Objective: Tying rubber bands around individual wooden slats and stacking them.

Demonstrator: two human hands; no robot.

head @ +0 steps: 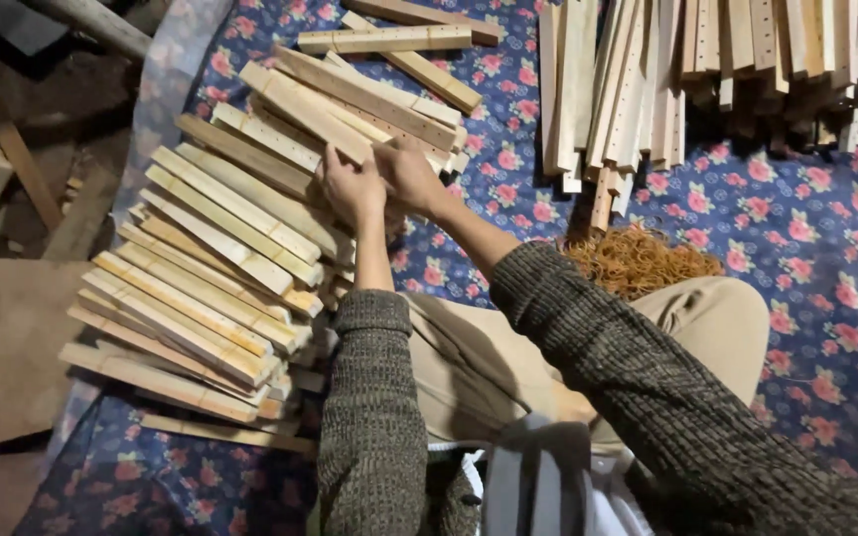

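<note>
Two hands, left hand (350, 187) and right hand (407, 174), fingers closed on slats (345, 114) at 11 o'clock atop the leaning stack (206, 268); a nudge could slide it onto the cloth (796, 248).

Blue cloth with pink flower print (796, 228), spread as ground cover. Tangled heap of tan rubber bands (638, 260) lying on it. Bundle of pale drilled wooden slats (707, 69), upper right. Flat brown board (2, 347) at left edge. Rough dark timber offcuts (12, 149), upper left.
</note>
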